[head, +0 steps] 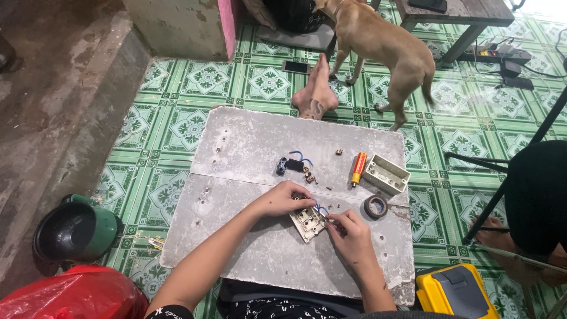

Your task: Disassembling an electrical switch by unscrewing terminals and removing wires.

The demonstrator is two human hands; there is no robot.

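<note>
A small cream switch plate (308, 223) lies on a grey board (248, 147) between my hands. My left hand (282, 198) rests on its upper edge, fingers curled over it. My right hand (349, 233) pinches a short blue wire (321, 208) at the plate's right side. Further up the board lie a dark switch part with blue wires (292, 163), a few small brass bits (309, 175), a red and yellow screwdriver (358, 169), a cream mounting box (386, 173) and a roll of black tape (375, 207).
A brown dog (384, 50) stands beyond the board beside another person's bare feet (316, 94) and a phone (295, 67). A green bucket (77, 230) and red bag (71, 295) sit at left, a yellow case (455, 292) at right, a wooden table (455, 15) behind.
</note>
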